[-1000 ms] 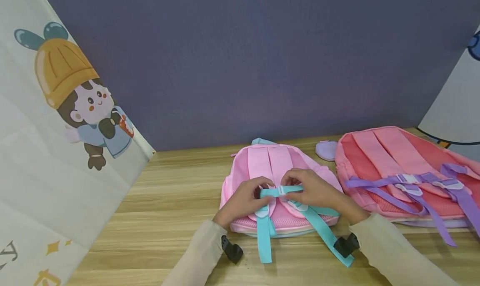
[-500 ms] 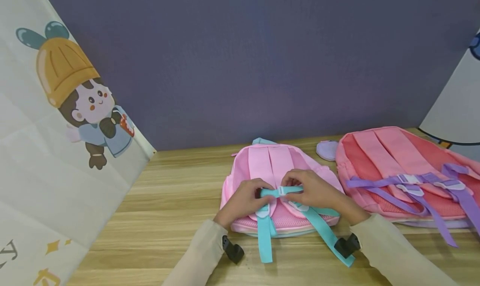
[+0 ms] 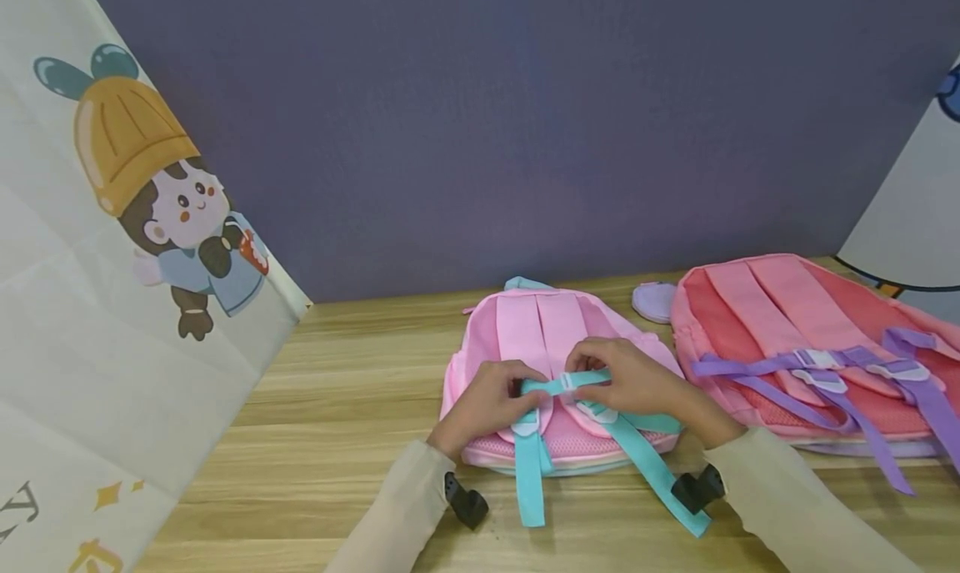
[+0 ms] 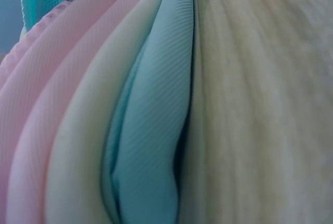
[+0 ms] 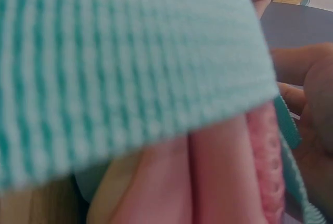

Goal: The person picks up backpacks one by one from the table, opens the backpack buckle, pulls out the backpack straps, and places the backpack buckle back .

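A small pink backpack (image 3: 581, 310) lies with its shoulder straps facing up. Across those straps runs a teal chest strap (image 3: 589, 378) with a small white buckle (image 3: 566, 382) near its middle. My left hand (image 3: 491, 398) pinches the strap's left part between thumb and fingers. On the other side of the buckle, my right hand (image 3: 630, 379) pinches the right part. A loose teal webbing end (image 3: 529, 490) hangs below my left hand; another, close to the camera, crosses the right wrist view as a ribbed teal band (image 5: 130, 68). The left wrist view shows the bag's layered edge (image 4: 78, 125), without the fingertips' grip.
A larger coral backpack (image 3: 750, 323) with purple straps (image 3: 873, 448) lies close on the right. Between the bags, toward the back, is a small lilac pouch (image 3: 653, 301). The wooden table (image 3: 322, 439) meets a dark panel (image 3: 480, 139) behind.
My right hand has shifted slightly to the right, and the white buckle has moved a little with it. The left hand stays about where it was, both still pinching the strap.
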A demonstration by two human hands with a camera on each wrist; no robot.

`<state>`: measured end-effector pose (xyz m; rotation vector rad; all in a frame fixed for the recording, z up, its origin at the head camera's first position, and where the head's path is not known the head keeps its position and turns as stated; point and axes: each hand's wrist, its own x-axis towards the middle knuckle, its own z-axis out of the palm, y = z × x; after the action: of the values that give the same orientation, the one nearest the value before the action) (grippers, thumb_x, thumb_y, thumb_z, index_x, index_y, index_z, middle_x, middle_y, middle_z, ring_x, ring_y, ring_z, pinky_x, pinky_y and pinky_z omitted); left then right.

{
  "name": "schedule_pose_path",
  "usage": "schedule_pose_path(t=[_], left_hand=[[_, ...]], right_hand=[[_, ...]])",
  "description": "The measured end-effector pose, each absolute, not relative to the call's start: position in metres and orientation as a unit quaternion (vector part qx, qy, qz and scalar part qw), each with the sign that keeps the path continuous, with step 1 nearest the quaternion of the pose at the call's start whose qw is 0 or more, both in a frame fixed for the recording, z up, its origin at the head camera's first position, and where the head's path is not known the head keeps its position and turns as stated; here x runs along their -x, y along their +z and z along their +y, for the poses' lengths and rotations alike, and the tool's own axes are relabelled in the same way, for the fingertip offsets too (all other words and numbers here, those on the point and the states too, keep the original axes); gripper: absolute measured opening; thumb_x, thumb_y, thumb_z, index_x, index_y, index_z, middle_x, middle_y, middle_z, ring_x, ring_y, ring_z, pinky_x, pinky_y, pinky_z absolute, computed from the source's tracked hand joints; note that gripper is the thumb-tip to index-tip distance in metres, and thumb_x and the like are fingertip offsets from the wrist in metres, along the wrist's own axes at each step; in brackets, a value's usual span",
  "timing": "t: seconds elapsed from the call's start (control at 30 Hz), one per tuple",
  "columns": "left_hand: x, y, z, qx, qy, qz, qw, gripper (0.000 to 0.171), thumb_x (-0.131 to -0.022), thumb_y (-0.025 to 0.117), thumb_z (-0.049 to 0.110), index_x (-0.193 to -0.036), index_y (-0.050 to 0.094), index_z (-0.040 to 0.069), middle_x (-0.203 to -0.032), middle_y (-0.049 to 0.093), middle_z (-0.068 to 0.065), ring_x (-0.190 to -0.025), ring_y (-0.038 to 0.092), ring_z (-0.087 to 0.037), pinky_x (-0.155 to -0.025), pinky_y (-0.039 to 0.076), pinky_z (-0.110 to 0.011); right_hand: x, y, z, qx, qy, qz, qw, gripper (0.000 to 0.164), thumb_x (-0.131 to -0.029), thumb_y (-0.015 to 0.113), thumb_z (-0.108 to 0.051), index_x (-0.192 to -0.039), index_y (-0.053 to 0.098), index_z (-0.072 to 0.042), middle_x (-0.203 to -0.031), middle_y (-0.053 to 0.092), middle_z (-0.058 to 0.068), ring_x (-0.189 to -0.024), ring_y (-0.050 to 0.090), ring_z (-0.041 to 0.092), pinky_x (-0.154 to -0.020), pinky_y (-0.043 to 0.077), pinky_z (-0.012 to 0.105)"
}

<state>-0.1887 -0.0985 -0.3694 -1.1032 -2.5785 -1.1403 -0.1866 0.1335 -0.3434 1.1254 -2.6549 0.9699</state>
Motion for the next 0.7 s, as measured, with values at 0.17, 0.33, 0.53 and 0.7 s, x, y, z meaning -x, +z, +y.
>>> schedule_pose_path(t=[0.17,0.33,0.53,0.7], left_hand=[[0.19,-0.37,-0.097,0.368,-0.373,-0.849,0.065,0.013,-0.087,0.068,0.013,-0.096,0.073,0.005,-0.078,0.067,-0.003,-0.066,0.048,-0.002,-0.061,0.043,-0.016],[0.19,-0.371,-0.097,0.365,-0.374,-0.849,0.077,0.011,-0.086,0.068,0.011,-0.093,0.073,0.004,-0.076,0.067,-0.004,-0.063,0.047,-0.001,-0.058,0.042,-0.015],[0.188,-0.371,-0.098,0.354,-0.384,-0.849,0.081,0.009,-0.085,0.066,0.007,-0.09,0.073,0.004,-0.075,0.066,-0.005,-0.059,0.045,0.001,-0.054,0.042,-0.016],[0.188,-0.37,-0.098,0.349,-0.39,-0.848,0.078,0.009,-0.084,0.065,0.006,-0.09,0.072,0.004,-0.075,0.066,-0.005,-0.058,0.045,0.001,-0.053,0.041,-0.016]], right_hand=[[0.186,-0.343,0.137,-0.359,0.315,-0.877,0.052,0.022,-0.079,0.076,-0.011,-0.094,0.061,-0.016,-0.085,0.058,-0.01,-0.08,0.052,0.006,-0.075,0.049,0.025],[0.186,-0.341,0.139,-0.353,0.314,-0.879,0.056,0.022,-0.079,0.075,-0.009,-0.094,0.061,-0.016,-0.087,0.058,-0.009,-0.082,0.052,0.008,-0.077,0.049,0.026],[0.187,-0.339,0.144,-0.366,0.322,-0.871,0.07,0.022,-0.078,0.074,-0.004,-0.092,0.061,-0.014,-0.086,0.059,-0.009,-0.081,0.053,0.007,-0.076,0.049,0.025],[0.187,-0.338,0.145,-0.368,0.321,-0.87,0.071,0.021,-0.078,0.074,-0.005,-0.092,0.061,-0.014,-0.086,0.059,-0.009,-0.082,0.053,0.007,-0.076,0.05,0.025]])
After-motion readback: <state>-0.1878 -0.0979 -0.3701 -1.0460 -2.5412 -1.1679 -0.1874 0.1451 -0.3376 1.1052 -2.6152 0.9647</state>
